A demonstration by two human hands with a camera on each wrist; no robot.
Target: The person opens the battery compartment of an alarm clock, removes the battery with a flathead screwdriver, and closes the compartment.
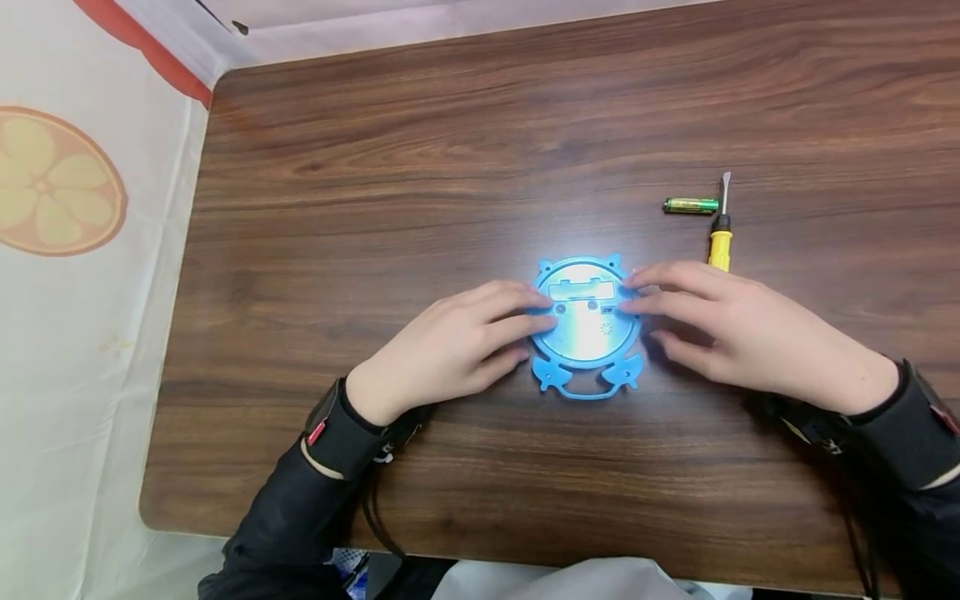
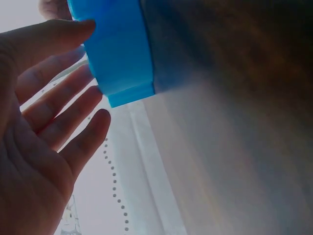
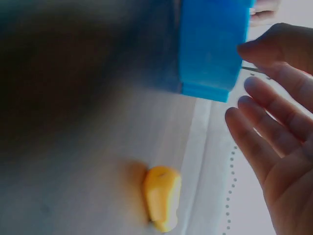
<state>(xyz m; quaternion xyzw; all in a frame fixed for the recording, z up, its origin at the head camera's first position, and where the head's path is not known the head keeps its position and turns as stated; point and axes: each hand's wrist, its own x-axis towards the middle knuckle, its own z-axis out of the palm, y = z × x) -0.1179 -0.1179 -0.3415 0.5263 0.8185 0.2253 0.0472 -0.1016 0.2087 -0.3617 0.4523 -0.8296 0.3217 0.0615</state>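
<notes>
I count one blue round clock housing (image 1: 587, 327), one battery (image 1: 690, 205), one screwdriver (image 1: 721, 227) and two hands on the tabletop (image 1: 420, 150).

The clock housing lies back-side up near the front middle of the tabletop. Its back panel carries one rectangular recess near the top edge; I cannot tell whether anything sits inside it. Two ear tabs point away from me, and two feet joined by a loop point toward me.

The left hand (image 1: 442, 350) rests at the left side of the clock housing, fingers extended, with fingertips touching the back panel and rim. Grip state: released, fingers straight, nothing clasped. In the left wrist view, I see the straight fingers (image 2: 63, 112) alongside the blue wall (image 2: 120, 49).

The right hand (image 1: 742, 333) rests at the right side of the clock housing, fingertips touching the upper right of the panel. Grip state: released likewise.

The screwdriver, with a yellow handle, lies beyond and right of the clock housing, just behind the right hand. The battery lies just left of its shaft.
</notes>
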